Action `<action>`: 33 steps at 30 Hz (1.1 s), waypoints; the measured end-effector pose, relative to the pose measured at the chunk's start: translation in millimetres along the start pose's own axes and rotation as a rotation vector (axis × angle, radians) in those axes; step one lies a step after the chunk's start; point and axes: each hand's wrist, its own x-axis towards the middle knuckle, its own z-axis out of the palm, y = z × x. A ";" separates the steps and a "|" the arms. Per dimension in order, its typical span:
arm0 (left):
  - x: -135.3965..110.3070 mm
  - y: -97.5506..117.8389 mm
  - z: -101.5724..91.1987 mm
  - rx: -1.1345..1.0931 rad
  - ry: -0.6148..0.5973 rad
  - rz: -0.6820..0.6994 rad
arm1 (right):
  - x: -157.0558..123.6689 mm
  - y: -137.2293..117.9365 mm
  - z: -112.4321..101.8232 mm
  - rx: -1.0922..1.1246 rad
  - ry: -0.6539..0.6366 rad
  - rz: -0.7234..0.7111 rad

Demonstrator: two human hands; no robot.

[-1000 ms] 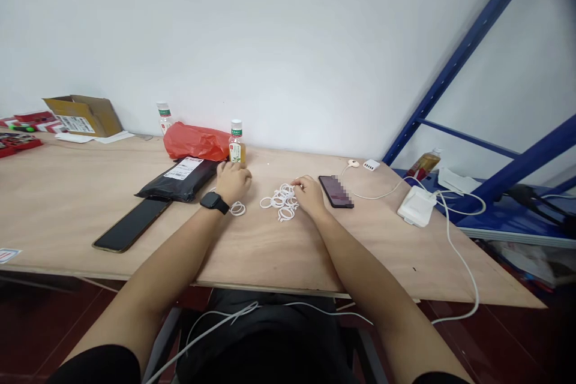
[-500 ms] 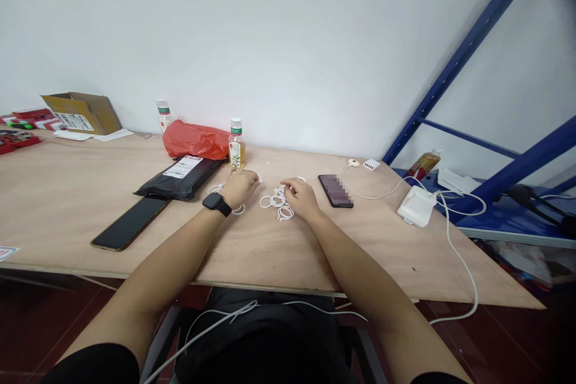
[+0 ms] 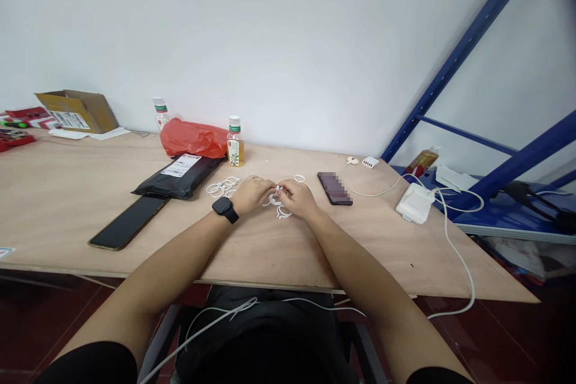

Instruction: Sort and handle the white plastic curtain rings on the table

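My left hand [image 3: 254,195], with a black smartwatch [image 3: 225,210] on its wrist, and my right hand [image 3: 299,199] meet above the plywood table [image 3: 288,252]. Their fingertips pinch a small white plastic ring [image 3: 278,191] between them. More white rings [image 3: 281,212] lie just below my hands, partly hidden by them. A loose cluster of white rings [image 3: 221,188] sits left of my left hand. One single ring [image 3: 299,178] lies beyond my right hand.
A black mailer bag [image 3: 180,176] and a dark phone [image 3: 128,223] lie left of my hands, with another phone [image 3: 333,188] to the right. Behind stand a tea bottle [image 3: 234,144] and a red plastic bag [image 3: 193,138]. A white charger [image 3: 414,204] trails cables.
Both hands have moved toward each other, and their fingertips now meet on a ring. The rings left of my left hand now show as a larger cluster, and the central pile looks smaller.
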 end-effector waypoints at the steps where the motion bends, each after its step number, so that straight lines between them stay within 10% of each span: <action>1: 0.0 0.4 0.3 0.004 -0.004 0.002 | -0.3 0.1 -0.1 -0.019 -0.007 0.006; 20: 3.7 10.0 4.8 0.001 0.006 -0.020 | 3.8 -0.8 -3.0 -0.214 -0.024 0.163; 28: -13.3 -46.5 -9.1 0.324 0.016 -0.616 | 3.6 21.4 -10.5 -0.308 -0.033 0.284; 33: -24.7 -69.9 -0.6 0.402 -0.122 -0.733 | 3.2 25.3 -9.5 -0.281 0.006 0.314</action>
